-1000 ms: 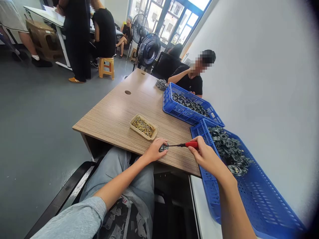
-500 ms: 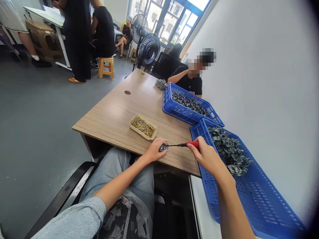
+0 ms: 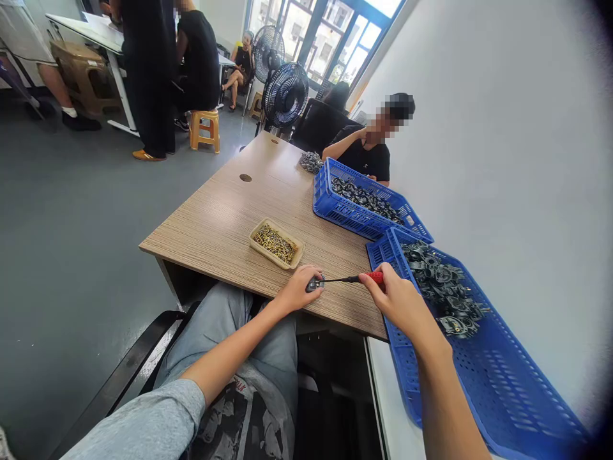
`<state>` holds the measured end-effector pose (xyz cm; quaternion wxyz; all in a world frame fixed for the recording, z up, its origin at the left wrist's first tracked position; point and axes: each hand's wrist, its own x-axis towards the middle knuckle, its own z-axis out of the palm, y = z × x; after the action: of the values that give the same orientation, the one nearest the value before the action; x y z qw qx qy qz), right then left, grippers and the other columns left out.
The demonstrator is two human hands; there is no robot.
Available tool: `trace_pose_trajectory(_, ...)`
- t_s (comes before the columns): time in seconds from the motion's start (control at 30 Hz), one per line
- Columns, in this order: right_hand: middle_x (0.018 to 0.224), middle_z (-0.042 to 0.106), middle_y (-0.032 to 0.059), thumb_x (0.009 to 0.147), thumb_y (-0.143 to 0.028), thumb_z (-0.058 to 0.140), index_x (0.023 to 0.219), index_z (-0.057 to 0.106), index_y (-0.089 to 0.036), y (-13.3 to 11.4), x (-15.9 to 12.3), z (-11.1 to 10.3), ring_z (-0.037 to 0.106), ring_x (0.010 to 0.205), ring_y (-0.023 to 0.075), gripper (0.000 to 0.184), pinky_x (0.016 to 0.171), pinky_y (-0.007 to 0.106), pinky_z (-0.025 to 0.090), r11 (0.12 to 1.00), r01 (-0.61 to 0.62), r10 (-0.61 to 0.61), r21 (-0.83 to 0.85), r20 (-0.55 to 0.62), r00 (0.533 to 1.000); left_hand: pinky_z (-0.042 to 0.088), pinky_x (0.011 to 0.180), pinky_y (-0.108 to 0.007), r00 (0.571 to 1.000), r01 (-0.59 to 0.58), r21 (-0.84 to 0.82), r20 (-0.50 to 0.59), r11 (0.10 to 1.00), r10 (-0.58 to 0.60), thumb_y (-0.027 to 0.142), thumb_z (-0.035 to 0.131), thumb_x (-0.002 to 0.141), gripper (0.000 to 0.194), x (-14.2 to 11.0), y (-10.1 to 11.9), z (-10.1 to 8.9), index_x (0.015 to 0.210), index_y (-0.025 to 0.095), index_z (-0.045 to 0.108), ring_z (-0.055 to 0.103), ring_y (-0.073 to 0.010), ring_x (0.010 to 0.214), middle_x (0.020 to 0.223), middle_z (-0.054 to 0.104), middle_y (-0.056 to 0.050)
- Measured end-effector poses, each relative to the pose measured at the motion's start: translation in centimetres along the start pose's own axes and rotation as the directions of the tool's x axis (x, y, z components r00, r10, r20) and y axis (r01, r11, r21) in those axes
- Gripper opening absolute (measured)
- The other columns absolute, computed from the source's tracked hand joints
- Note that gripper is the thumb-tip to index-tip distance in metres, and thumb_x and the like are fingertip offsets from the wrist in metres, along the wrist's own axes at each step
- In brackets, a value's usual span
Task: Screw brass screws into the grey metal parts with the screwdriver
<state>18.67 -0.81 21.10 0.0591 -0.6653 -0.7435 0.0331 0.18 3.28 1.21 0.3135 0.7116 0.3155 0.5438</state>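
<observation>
My left hand [image 3: 297, 291] is closed around a small grey metal part [image 3: 315, 285] near the front edge of the wooden table [image 3: 211, 211]. In my right hand [image 3: 393, 295] is a screwdriver [image 3: 371, 278] with a red handle, held almost level. Its dark shaft points left, and the tip meets the metal part beside my left fingertips. The exact spot where the tip touches is too small to make out. Just beyond my left hand sits a cream tray [image 3: 253, 245] of brass-coloured screws [image 3: 275, 243].
To my right, a blue crate [image 3: 507, 377] holds a heap of grey metal parts [image 3: 445, 287]. A second blue crate [image 3: 335, 204] with dark parts stands behind it. A pile of small parts [image 3: 311, 162] lies farther back, close to a seated person [image 3: 371, 156]. Fans [image 3: 286, 96] stand beyond the table.
Both hands, the metal part and the screwdriver keep nearly the same places. Only a slight shift of the whole view shows.
</observation>
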Motion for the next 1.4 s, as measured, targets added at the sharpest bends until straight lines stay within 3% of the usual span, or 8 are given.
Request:
trace_pose_trajectory(0.17, 0.085, 0.067, 0.0019, 0.098, -0.049, 0.046, 0.112, 0.045, -0.027, 0.07, 0.02, -0.36, 0.06, 0.063, 0.0192, 0.027, 0.063, 0.03, 0.044, 0.953, 0.124, -0.155, 0.276, 0.094, 0.983, 0.041, 0.114, -0.044, 1.0, -0.008, -0.006, -0.006, 1.0, 0.008, 0.018, 0.069, 0.084, 0.025, -0.02, -0.11, 0.06, 0.108, 0.021, 0.061, 0.054, -0.0257, 0.127, 0.126, 0.065, -0.009)
trace_pose_trajectory(0.37, 0.073, 0.062, 0.0019, 0.097, -0.055, 0.045, 0.092, 0.043, -0.027, 0.33, 0.29, 0.44, 0.058, 0.063, 0.0227, 0.029, 0.062, 0.032, 0.038, 0.999, -0.022, 0.023, 0.049, -0.024, 0.999, 0.04, 0.114, -0.045, 1.0, 0.016, 0.0, 0.004, 1.0, -0.016, 0.019, 0.069, 0.084, 0.025, 0.02, 0.0, 0.07, 0.108, 0.021, 0.062, 0.053, -0.0263, 0.128, 0.127, 0.065, -0.009)
trace_pose_trajectory(0.6, 0.08, 0.067, 0.0021, 0.098, -0.047, 0.045, 0.103, 0.044, -0.026, -0.06, -0.06, -0.07, 0.062, 0.066, 0.021, 0.021, 0.064, 0.03, 0.043, 0.97, 0.094, -0.112, 0.224, 0.069, 0.991, 0.04, 0.114, -0.044, 1.0, -0.001, -0.003, -0.007, 1.0, 0.001, 0.018, 0.069, 0.084, 0.025, 0.01, -0.08, 0.1, 0.108, 0.021, 0.061, 0.053, -0.0258, 0.127, 0.127, 0.065, -0.009)
trace_pose_trajectory(0.77, 0.072, 0.064, 0.0043, 0.097, -0.058, 0.044, 0.089, 0.044, -0.026, 0.16, 0.04, 0.33, 0.061, 0.063, 0.0246, 0.032, 0.06, 0.03, 0.037, 0.998, -0.043, 0.042, -0.053, -0.024, 0.999, 0.04, 0.113, -0.044, 1.0, -0.004, -0.004, -0.006, 1.0, 0.004, 0.018, 0.07, 0.084, 0.025, -0.01, -0.06, 0.09, 0.108, 0.02, 0.061, 0.054, -0.0259, 0.127, 0.126, 0.065, -0.009)
trace_pose_trajectory(0.97, 0.078, 0.067, 0.0013, 0.098, -0.051, 0.046, 0.107, 0.043, -0.026, 0.08, -0.13, -0.08, 0.06, 0.061, 0.0199, 0.027, 0.061, 0.029, 0.042, 0.964, 0.101, -0.127, 0.248, 0.095, 0.987, 0.04, 0.114, -0.044, 1.0, 0.006, -0.002, -0.009, 1.0, -0.006, 0.018, 0.07, 0.084, 0.026, -0.03, -0.02, 0.09, 0.108, 0.021, 0.062, 0.054, -0.0259, 0.128, 0.126, 0.065, -0.009)
trace_pose_trajectory(1.17, 0.074, 0.066, 0.0032, 0.097, -0.054, 0.047, 0.093, 0.045, -0.027, 0.04, -0.07, 0.15, 0.061, 0.061, 0.0229, 0.028, 0.059, 0.03, 0.037, 1.0, -0.004, 0.004, 0.002, -0.003, 1.0, 0.041, 0.113, -0.046, 1.0, 0.009, 0.007, -0.006, 1.0, -0.009, 0.019, 0.07, 0.084, 0.025, 0.04, -0.06, 0.12, 0.108, 0.021, 0.062, 0.054, -0.0269, 0.127, 0.126, 0.065, -0.009)
trace_pose_trajectory(1.33, 0.082, 0.07, 0.0018, 0.097, -0.047, 0.047, 0.107, 0.045, -0.027, -0.07, -0.16, 0.05, 0.062, 0.062, 0.0199, 0.022, 0.061, 0.029, 0.042, 0.961, 0.107, -0.129, 0.257, 0.072, 0.989, 0.041, 0.113, -0.045, 1.0, 0.003, -0.001, -0.007, 1.0, -0.003, 0.019, 0.07, 0.084, 0.025, 0.07, 0.04, 0.08, 0.108, 0.021, 0.062, 0.054, -0.0267, 0.127, 0.127, 0.065, -0.009)
trace_pose_trajectory(1.4, 0.078, 0.069, 0.0015, 0.098, -0.046, 0.046, 0.103, 0.045, -0.027, -0.06, -0.12, 0.15, 0.063, 0.063, 0.0206, 0.02, 0.063, 0.029, 0.042, 0.966, 0.091, -0.109, 0.243, 0.063, 0.992, 0.04, 0.113, -0.045, 1.0, 0.002, -0.003, -0.008, 1.0, -0.002, 0.019, 0.07, 0.084, 0.025, 0.05, 0.06, 0.07, 0.108, 0.021, 0.062, 0.054, -0.0266, 0.127, 0.127, 0.065, -0.009)
